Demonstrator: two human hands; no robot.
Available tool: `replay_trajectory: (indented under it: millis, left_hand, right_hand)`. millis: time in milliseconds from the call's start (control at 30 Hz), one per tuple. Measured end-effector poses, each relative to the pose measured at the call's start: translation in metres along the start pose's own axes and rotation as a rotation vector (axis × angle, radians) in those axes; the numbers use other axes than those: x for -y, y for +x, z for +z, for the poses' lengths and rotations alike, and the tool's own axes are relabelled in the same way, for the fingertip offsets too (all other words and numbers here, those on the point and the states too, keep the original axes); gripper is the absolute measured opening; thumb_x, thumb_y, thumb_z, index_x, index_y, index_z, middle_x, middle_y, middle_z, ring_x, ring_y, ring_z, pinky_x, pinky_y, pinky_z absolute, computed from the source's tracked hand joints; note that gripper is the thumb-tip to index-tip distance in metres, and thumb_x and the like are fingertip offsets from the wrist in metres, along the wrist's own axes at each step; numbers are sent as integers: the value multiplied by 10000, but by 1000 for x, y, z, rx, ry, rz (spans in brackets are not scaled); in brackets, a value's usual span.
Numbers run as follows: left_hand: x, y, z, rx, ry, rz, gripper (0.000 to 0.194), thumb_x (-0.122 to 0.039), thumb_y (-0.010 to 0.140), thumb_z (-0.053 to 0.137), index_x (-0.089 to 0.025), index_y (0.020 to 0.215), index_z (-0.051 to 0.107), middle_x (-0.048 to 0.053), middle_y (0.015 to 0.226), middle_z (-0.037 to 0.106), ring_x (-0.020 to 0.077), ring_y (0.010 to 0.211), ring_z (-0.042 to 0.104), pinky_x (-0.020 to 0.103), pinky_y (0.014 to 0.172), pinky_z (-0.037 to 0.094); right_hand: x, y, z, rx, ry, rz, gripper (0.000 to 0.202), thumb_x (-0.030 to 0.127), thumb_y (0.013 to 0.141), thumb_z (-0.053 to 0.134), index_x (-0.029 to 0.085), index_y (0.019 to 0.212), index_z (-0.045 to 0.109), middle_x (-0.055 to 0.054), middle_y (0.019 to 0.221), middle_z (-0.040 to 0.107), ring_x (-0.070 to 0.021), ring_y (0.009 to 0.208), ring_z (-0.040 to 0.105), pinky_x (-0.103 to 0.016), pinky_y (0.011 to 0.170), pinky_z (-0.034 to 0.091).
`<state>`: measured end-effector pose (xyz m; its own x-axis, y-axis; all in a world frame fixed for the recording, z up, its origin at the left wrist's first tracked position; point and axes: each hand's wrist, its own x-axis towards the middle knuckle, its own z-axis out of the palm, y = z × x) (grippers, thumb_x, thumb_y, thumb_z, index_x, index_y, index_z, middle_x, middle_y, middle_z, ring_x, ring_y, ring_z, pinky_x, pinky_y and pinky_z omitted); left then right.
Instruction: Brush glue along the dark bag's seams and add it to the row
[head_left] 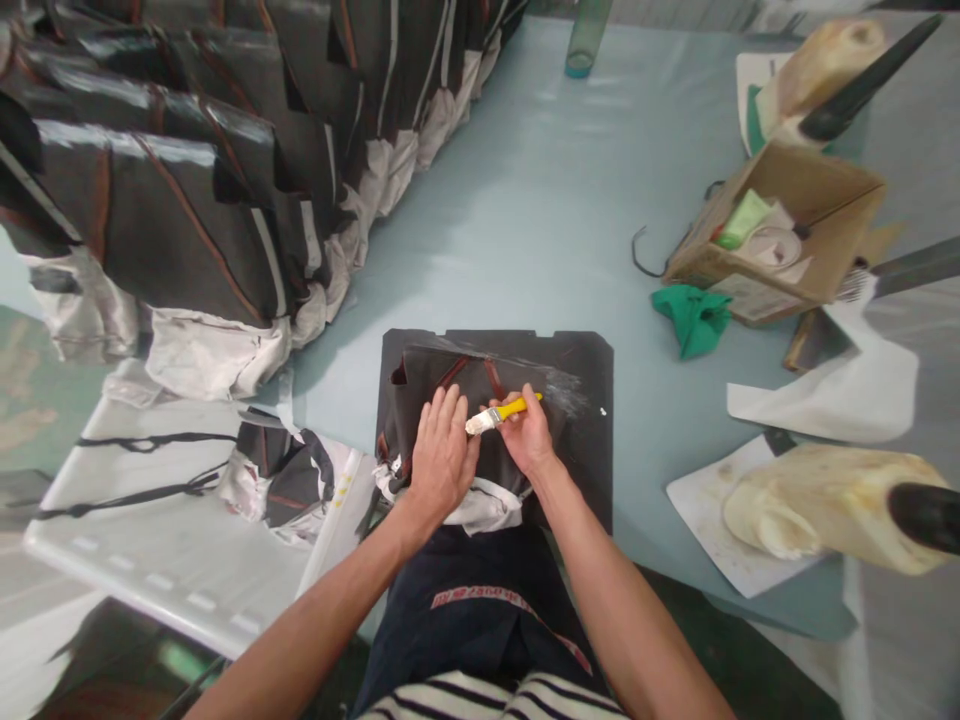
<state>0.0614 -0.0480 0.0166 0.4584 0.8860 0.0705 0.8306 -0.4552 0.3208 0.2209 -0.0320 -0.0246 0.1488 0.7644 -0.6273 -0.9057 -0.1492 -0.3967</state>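
While the left hand lies flat with spread fingers on the dark shoe piece, the right hand pinches the yellow brush, whose long axis runs from 2 o'clock to 8 o'clock, bristles beside the left fingers.

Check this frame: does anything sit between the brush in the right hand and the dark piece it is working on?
Nothing visible does. The right hand holds the yellow-handled brush with its bristles down on the dark piece, right beside the left hand, which lies flat on that same piece atop the black mat.
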Motion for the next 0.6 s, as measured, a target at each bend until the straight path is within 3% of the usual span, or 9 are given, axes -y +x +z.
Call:
replay_trajectory:
  millis: [67, 167, 367, 500, 600]
  left_hand:
    - [-8, -12, -2, -30, 32, -45, 661, -337, 1030, 500, -112, 1627, 324, 226, 1714, 344, 340, 1656, 152, 604, 1317, 247]
    - [-6, -17, 12, -83, 69, -155, 713, -399, 1036, 504, -61, 1629, 298, 288, 1718, 285, 400, 1652, 103, 669, 1295, 239]
    - [21, 14, 50, -94, 65, -276, 765, -457, 1023, 494, -1, 1610, 313, 322, 1705, 278, 459, 1632, 151, 694, 1284, 234]
    - [23, 23, 57, -72, 58, -303, 821, -486, 1002, 533, -15, 1629, 288, 313, 1718, 250, 440, 1640, 146, 661, 1307, 229]
    - [24, 21, 58, -64, 61, -311, 870, -495, 984, 569, -39, 1647, 241, 295, 1729, 241, 427, 1646, 138, 657, 1316, 227]
  right_hand:
    - [0, 1, 0, 2, 4, 2, 424, 552, 880, 778, 229, 657, 615, 66, 565, 547, -163, 709, 702, -390, 916, 618]
    - [1, 2, -1, 8, 1, 2, 434, 577, 867, 777, 232, 659, 615, 66, 566, 537, -166, 710, 697, -404, 916, 617]
    - [-3, 1, -1, 32, -57, -24, 485, 656, 802, 808, 230, 668, 619, 50, 595, 571, -171, 703, 677, -399, 882, 612]
    - [-6, -1, 0, 40, -107, -48, 514, 708, 771, 805, 228, 708, 631, 26, 670, 653, -170, 694, 673, -378, 823, 599]
    - [-4, -2, 6, 50, -136, -77, 537, 733, 760, 794, 231, 697, 614, 35, 650, 626, -165, 666, 657, -367, 789, 582]
